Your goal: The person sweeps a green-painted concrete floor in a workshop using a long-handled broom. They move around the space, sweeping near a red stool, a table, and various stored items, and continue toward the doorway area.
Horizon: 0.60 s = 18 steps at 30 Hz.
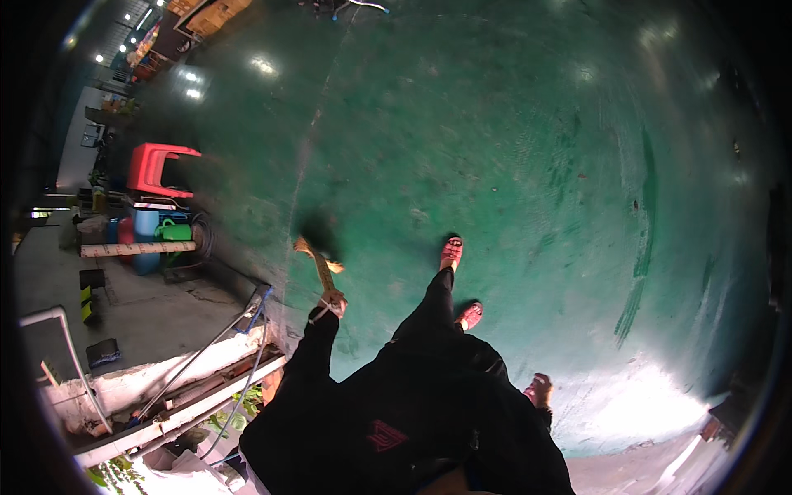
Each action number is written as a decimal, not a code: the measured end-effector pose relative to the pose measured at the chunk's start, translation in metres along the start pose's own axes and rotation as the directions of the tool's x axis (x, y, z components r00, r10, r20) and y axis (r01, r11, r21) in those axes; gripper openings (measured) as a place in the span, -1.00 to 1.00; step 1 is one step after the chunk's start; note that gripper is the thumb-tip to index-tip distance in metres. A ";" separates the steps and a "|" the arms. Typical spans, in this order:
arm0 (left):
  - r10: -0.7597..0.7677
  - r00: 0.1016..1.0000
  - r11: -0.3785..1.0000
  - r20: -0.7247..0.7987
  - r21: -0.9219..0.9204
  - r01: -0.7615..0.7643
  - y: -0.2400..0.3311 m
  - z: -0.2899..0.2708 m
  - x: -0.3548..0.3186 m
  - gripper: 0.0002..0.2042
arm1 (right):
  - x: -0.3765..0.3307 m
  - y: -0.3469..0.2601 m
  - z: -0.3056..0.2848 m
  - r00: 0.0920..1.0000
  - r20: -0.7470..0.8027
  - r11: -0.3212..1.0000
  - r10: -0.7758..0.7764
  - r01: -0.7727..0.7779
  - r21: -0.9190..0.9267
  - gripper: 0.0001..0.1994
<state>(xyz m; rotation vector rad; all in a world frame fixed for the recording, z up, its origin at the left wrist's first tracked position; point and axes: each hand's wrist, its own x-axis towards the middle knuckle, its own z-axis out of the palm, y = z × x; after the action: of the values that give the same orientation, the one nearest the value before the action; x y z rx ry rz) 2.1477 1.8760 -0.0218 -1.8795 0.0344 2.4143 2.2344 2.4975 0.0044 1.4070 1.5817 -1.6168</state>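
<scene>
While the left hand (332, 307) grips the broom (318, 262), its handle runs up-left toward the floor (495, 148). Right hand (540, 389) hangs apart, grip unclear.

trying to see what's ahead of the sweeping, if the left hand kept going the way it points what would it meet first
The left hand grips a broom pointing up the picture. Beyond the broom head only bare green floor shows, so the way looks free, though depth is hard to judge.
</scene>
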 end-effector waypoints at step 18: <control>-0.864 0.500 0.391 0.057 0.701 0.596 -0.291 0.322 0.133 -0.84 | -0.030 -0.048 0.086 0.995 -0.078 0.995 0.069 -0.074 -0.072 -0.77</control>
<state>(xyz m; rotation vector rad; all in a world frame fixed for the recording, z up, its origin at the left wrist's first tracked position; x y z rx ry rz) 1.8265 2.1945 -0.0615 -0.7455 -0.0668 1.7356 2.1746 2.4194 0.0355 1.4834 1.5982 -1.4642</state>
